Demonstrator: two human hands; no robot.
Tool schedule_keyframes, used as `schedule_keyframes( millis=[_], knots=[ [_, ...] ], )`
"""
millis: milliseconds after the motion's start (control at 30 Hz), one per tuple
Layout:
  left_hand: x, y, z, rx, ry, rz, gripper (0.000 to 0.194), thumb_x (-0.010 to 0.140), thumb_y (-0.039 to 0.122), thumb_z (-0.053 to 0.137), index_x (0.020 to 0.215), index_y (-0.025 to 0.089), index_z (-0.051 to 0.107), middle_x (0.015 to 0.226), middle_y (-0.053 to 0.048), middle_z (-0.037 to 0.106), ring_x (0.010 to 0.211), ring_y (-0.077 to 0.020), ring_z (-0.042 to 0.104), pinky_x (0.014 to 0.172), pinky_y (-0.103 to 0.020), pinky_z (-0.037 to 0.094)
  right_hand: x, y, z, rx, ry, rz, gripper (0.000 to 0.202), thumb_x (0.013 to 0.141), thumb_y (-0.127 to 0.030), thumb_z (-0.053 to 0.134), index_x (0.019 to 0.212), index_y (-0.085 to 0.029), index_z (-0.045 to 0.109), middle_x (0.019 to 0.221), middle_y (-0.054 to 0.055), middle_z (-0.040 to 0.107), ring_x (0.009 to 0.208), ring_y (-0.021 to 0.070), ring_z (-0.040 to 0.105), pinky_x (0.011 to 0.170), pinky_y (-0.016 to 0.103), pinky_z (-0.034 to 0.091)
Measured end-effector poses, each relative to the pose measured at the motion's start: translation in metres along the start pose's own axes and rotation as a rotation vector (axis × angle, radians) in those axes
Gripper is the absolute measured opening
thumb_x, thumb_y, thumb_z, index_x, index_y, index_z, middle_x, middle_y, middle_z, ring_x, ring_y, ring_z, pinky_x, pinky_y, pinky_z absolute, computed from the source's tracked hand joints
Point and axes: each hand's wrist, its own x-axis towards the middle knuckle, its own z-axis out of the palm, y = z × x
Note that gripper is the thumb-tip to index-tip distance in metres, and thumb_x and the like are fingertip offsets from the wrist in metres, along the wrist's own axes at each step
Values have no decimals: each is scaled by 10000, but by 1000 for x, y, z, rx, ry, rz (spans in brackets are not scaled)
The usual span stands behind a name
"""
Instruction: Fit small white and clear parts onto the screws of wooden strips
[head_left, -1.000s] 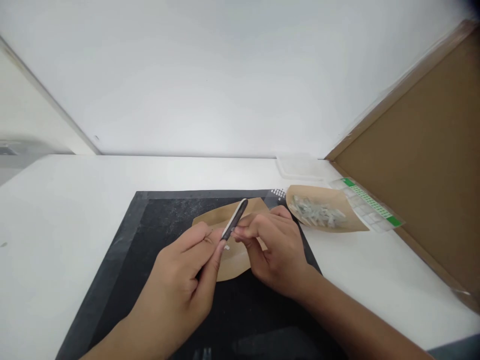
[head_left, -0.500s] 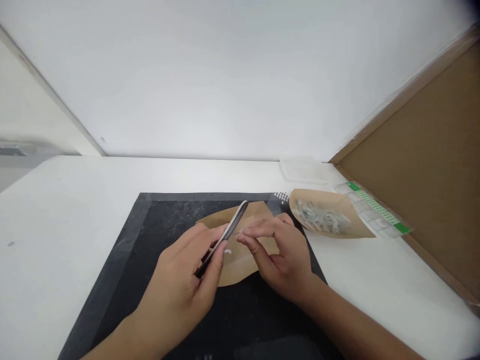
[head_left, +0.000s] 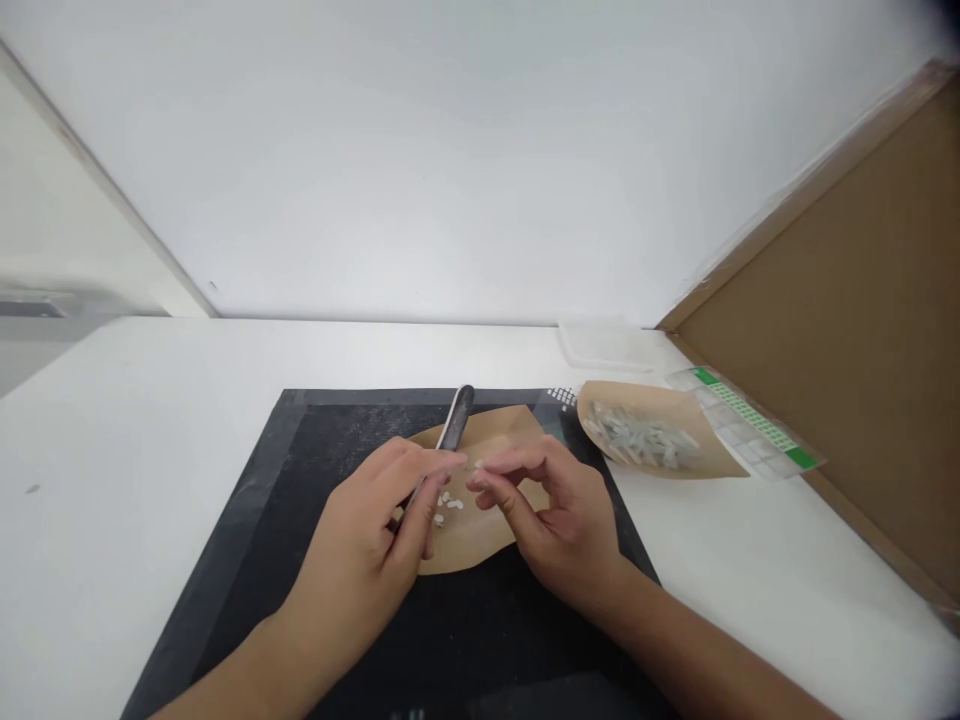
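Note:
My left hand (head_left: 375, 520) is closed around a dark, narrow file-like stick (head_left: 457, 418) with a pale edge, its upper end pointing away from me. Thumb and index finger of my right hand (head_left: 559, 510) pinch a tiny whitish piece (head_left: 478, 465), close to the left fingertips. Both hands are over a sheet of brown paper (head_left: 480, 540). On that paper, between the hands, rest several small white pieces (head_left: 454, 504).
The paper lies on a black mat (head_left: 480, 640) on a white table (head_left: 82, 500). To the right are a brown paper with small clear packets (head_left: 645, 436), a clear case with green labels (head_left: 757, 420) and a translucent tray (head_left: 607, 343). A brown board (head_left: 847, 330) stands at far right.
The stick has tilted more upright and turned its dark face toward me. My left fingertips have moved nearer the right ones, and more white pieces show on the paper.

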Motion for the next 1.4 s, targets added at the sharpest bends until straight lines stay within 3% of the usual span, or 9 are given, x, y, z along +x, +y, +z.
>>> schedule_keyframes(
  millis=[267,433,533,800,1033,1200,1400],
  knots=[
    [1,5,3,-294,-70,-209,207,1048,349,597,1152,236,736,930,-15,692,433,-43,585,367,-151,481,-2,4,1,38,-20,-5,110,932,-233,795,954,-255,689,826,-56,783,729,127,746,769,298,533],
    [-1,2,2,-321,-133,-272,250,1047,401,588,1177,242,731,779,11,647,410,-66,572,323,-137,460,-3,4,0,49,-41,-38,100,940,-208,782,923,-255,696,812,-43,786,736,137,754,740,297,548],
    [-2,3,0,-336,-148,-260,247,1049,387,585,1200,248,723,700,33,609,404,-72,571,321,-126,460,-2,4,-1,47,-34,-59,126,929,-194,795,937,-257,686,812,-58,784,748,124,754,750,287,543],
    [-1,3,1,-367,-159,-282,237,1045,378,594,1174,238,736,735,24,635,386,-53,552,308,-110,453,-1,4,-3,33,-119,-29,119,940,-234,793,920,-249,676,759,-73,751,713,107,712,735,265,508],
    [-3,8,-1,-368,-102,-209,157,1013,321,653,1071,241,774,935,-23,679,447,-50,611,311,-113,477,-2,3,-3,-8,-139,-40,103,979,-278,743,909,-249,674,779,-55,757,685,115,689,733,281,499],
    [-3,9,-2,-388,-54,-216,147,1013,321,651,1027,225,761,851,-6,678,386,-36,549,298,-114,462,-1,3,-4,-10,-151,-24,134,996,-295,715,884,-240,668,827,-34,788,717,127,717,759,301,501],
    [-1,5,-3,-266,-43,-175,172,1053,323,597,1038,231,741,705,40,612,388,-45,545,355,-132,461,0,3,-8,-45,-123,-40,170,995,-347,724,872,-237,687,736,-58,745,606,108,648,746,317,457]
  ],
)
